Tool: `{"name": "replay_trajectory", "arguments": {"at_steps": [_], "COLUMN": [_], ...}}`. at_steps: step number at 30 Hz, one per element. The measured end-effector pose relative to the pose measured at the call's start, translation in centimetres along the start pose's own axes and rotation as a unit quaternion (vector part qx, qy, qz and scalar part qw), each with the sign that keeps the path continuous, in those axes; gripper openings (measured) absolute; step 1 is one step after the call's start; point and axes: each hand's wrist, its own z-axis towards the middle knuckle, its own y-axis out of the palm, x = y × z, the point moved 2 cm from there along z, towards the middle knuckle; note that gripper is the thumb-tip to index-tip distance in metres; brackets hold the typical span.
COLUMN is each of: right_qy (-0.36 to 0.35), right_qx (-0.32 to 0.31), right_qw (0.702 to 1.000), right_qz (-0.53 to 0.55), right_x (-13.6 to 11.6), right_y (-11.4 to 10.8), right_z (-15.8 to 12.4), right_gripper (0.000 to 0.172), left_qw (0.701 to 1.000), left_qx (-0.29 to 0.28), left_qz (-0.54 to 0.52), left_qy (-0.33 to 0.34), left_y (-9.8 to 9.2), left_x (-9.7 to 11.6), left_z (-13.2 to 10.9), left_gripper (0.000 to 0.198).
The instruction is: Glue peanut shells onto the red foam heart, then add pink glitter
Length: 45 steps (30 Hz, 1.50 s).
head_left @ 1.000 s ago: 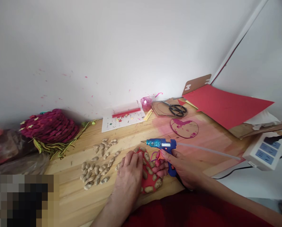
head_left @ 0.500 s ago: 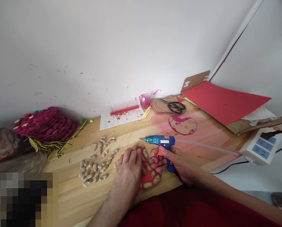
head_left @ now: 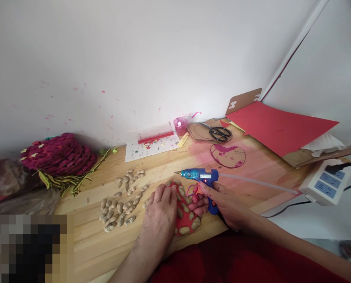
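Note:
My right hand [head_left: 219,198] grips the handle of a blue hot glue gun [head_left: 200,176], its nozzle pointing left and a clear glue stick [head_left: 259,182] sticking out behind. A loop of coloured cord [head_left: 190,191] shows near its fingers. Below the nozzle lies a red piece [head_left: 183,225] with several peanuts [head_left: 184,230] on it. Over its left side rests my left hand [head_left: 160,208], fingers curled and pressed together; the hand hides what is under the fingertips. Left of that hand, many loose peanuts [head_left: 120,207] are scattered over the wooden table [head_left: 89,245].
Behind are a cardboard heart [head_left: 228,156], black-handled scissors [head_left: 219,133] on cardboard, a pink cup [head_left: 180,125] and a sheet with small stars [head_left: 134,152]. A purple braided yarn piece [head_left: 65,155] sits left. Red paper [head_left: 284,125] and a power strip [head_left: 325,184] are right.

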Motion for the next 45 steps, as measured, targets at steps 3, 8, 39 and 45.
{"name": "replay_trajectory", "arguments": {"at_steps": [3, 8, 39, 45], "right_qy": [-0.001, -0.005, 0.006, -0.003], "right_qx": [-0.005, -0.003, 0.021, 0.004], "right_qw": [1.0, 1.0, 0.999, 1.0], "right_qz": [0.001, -0.001, -0.023, -0.009], "right_x": [-0.1, -0.3, -0.4, 0.1], "right_y": [0.1, 0.3, 0.2, 0.1], "right_z": [-0.1, -0.1, -0.1, 0.1], "right_gripper": [0.027, 0.03, 0.026, 0.029], "left_qw": [1.0, 1.0, 0.999, 1.0], "left_qx": [0.0, -0.011, -0.002, 0.014], "left_qz": [0.004, 0.006, 0.024, 0.013], "left_qy": [0.003, -0.01, -0.033, -0.02], "left_y": [0.0, 0.0, -0.6, 0.3], "left_x": [0.0, -0.1, 0.5, 0.1], "left_z": [0.0, 0.0, 0.7, 0.3], "left_gripper": [0.044, 0.045, 0.039, 0.041]}}
